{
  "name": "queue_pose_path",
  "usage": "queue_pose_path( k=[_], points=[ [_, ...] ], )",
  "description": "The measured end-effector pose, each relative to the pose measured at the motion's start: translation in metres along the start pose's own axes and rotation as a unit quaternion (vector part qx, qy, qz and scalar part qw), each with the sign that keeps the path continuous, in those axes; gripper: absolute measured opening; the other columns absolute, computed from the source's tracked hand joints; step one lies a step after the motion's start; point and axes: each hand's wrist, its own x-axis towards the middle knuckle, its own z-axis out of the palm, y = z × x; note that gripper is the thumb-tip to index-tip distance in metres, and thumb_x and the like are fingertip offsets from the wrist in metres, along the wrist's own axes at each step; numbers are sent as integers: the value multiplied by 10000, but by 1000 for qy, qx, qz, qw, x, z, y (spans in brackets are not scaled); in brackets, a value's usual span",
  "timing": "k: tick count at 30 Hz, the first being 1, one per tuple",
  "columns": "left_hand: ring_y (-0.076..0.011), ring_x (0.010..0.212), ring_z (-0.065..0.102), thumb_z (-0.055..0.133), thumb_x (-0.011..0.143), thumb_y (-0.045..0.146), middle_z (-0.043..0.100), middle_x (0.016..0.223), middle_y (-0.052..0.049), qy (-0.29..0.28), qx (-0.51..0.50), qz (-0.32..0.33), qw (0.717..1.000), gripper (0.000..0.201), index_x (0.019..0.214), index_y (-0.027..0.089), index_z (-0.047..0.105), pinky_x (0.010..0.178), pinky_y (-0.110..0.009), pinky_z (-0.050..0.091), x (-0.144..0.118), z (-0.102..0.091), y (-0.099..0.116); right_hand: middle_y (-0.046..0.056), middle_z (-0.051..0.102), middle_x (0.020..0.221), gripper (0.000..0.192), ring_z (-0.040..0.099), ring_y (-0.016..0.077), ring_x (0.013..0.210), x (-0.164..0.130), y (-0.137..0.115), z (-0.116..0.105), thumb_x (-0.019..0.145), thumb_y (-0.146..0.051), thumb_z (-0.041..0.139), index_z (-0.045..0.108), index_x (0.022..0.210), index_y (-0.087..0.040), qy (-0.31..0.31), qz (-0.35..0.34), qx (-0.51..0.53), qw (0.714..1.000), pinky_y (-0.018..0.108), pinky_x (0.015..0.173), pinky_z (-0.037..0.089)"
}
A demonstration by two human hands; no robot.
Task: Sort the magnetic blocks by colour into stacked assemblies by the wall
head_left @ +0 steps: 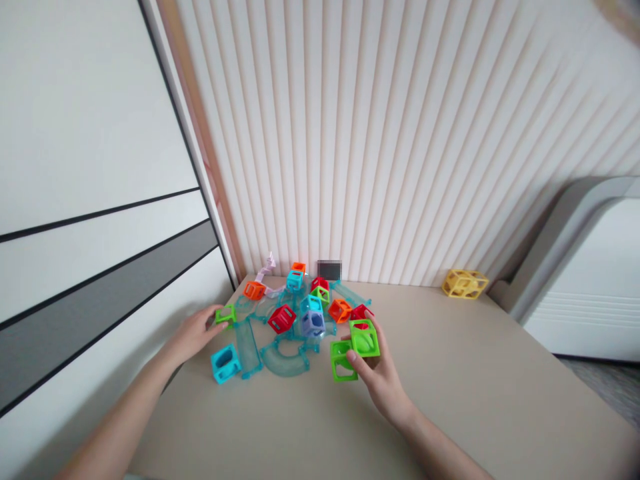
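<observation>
Head view: I have both hands out over the table. The right hand grips a pair of green blocks, thumb across the near side, just in front of the heap. At the heap's left edge, the left hand has its fingers closed around a third green block; I cannot tell whether it is lifted. I judge the step in hand to be picking out green blocks, and moving this one calls for a steady pinch clear of the see-through tracks beside it. A blue block sits nearer me. Across the beige tabletop, a yellow piece stands well apart, near the ribbed wall. White panels rise on the left.
</observation>
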Motion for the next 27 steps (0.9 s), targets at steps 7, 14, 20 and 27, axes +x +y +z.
queue_pose_path(
  k=[7, 14, 20, 27],
  points=[
    [-315, 937, 669, 542, 723, 647, 711, 1021, -131, 4, 42, 2, 999, 612, 1091, 165, 620, 834, -381, 510, 13, 10, 2, 93, 668, 1267, 838, 688, 256, 1057, 0, -3, 1, 843, -433, 787, 300, 1516, -325, 7, -4, -12, 1000, 402, 875, 569],
    [-266, 730, 670, 530, 770, 635, 689, 770, -33, 10, 24, -35, 999, 435, 924, 228, 534, 644, -311, 467, 9, 7, 17, 76, 656, 1265, 826, 676, 244, 1038, 0, -6, 3, 848, -412, 785, 306, 1516, -330, 11, -3, 0, 1000, 422, 902, 556],
    [-260, 727, 685, 523, 782, 605, 706, 841, -55, 47, -9, -30, 998, 409, 944, 231, 483, 658, -317, 496, 7, 7, 24, 82, 664, 1248, 829, 673, 234, 1031, 0, -1, 0, 858, -405, 778, 293, 1525, -321, 7, -4, -13, 1000, 409, 907, 550],
    [-287, 809, 715, 566, 746, 578, 694, 859, -54, 93, -60, -37, 993, 423, 977, 247, 441, 735, -371, 551, 7, 17, 28, 90, 643, 1287, 814, 679, 239, 1027, 0, -4, 2, 846, -420, 787, 322, 1510, -342, 8, -8, -13, 1000, 405, 881, 562]
  ],
)
